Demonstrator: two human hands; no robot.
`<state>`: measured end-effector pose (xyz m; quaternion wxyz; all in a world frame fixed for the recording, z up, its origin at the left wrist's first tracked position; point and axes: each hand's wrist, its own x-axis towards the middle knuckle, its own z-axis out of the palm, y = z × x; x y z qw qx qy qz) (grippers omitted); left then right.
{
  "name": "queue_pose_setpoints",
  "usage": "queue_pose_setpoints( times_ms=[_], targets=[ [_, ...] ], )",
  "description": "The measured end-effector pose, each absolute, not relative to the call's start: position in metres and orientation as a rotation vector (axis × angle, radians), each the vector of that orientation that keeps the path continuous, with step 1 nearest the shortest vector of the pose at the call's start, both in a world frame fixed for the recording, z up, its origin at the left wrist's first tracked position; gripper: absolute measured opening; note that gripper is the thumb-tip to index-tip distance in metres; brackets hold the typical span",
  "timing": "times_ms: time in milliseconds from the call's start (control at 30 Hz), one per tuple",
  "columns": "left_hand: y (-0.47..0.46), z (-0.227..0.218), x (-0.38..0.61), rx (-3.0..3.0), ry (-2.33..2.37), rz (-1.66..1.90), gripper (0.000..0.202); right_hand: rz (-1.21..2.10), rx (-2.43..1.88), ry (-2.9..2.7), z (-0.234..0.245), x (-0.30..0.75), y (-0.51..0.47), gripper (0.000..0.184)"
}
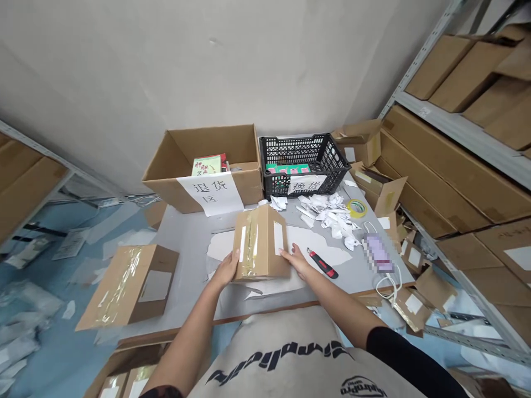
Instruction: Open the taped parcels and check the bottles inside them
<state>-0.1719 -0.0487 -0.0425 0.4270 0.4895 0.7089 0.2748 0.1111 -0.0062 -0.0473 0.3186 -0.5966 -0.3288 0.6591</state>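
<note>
Left hand [226, 269] and right hand [295, 258] clasp a taped cardboard box [260, 243]

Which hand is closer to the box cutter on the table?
The right hand is nearer: it sits against the right side of the cardboard box, just left of the box cutter. The left hand is farther, on the box's opposite side.

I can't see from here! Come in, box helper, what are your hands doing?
Left hand and right hand on taped cardboard box. Red-and-black utility knife beside right hand.
</note>
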Motion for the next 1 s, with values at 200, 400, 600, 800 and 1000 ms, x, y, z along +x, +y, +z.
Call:
queue_pose_setpoints(
  times_ms=[200, 400, 600, 800, 1000],
  targets=[
    [-0.041, -0.035, -0.159, 1.280, 1.844, 0.909, 0.063, 1.831, -1.402, -0.830, -0.038, 0.097, -0.011, 0.056],
    [-0.046, -0.032, -0.126, 0.923, 1.493, 0.789, 0.071, 1.608, -1.406, -1.039, -0.018, 0.120, -0.009, 0.060],
    [-0.058, -0.031, -0.085, 0.913, 1.565, 0.918, 0.072, 1.579, -1.364, -1.147, 0.008, 0.141, -0.015, 0.054],
    [-0.058, -0.039, -0.077, 1.083, 1.594, 0.882, 0.061, 1.472, -1.419, -1.113, -0.010, 0.155, -0.025, 0.057],
    [-0.057, -0.058, -0.066, 1.106, 1.700, 0.889, 0.069, 1.519, -1.477, -1.061, -0.045, 0.170, -0.018, 0.058]
  ],
)
